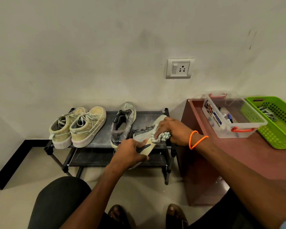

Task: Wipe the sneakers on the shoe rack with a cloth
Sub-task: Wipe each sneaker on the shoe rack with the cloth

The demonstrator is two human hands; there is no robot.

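The right hand (172,132) clutches a bunched cloth (162,136) and presses it against the side of a grey sneaker (144,138). The left hand (130,153) grips that sneaker's near heel end, holding it tilted at the right front edge of the black shoe rack (101,134). Its grey mate (122,124) stands just left on the top shelf, and a beige pair (78,128) sits further left. To the right, a maroon table (238,156) carries a clear plastic box (233,116) and a green basket (277,123). A wall socket (179,68) is above.
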